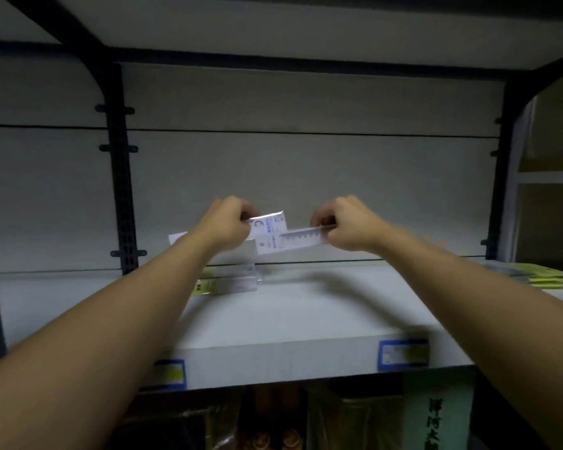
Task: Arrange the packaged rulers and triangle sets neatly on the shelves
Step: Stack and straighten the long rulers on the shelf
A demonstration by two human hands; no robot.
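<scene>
Both forearms extended forward and up, converging above white shelf (306, 319). Left hand (223, 224) curled, pinching left end of packaged ruler (281, 237); right hand (348, 224) curled, pinching its right end. Ruler held level in air, just in front of grey back panel (306, 170), clear of shelf surface. Below left wrist: more ruler packs (226, 282) lying flat near back edge. Yellow-green packs (533, 274) at far right of shelf. Broad bare shelf area between, toward front lip. Blue price tags (403, 354) on front edge. Black upright post (121, 177) left.
</scene>
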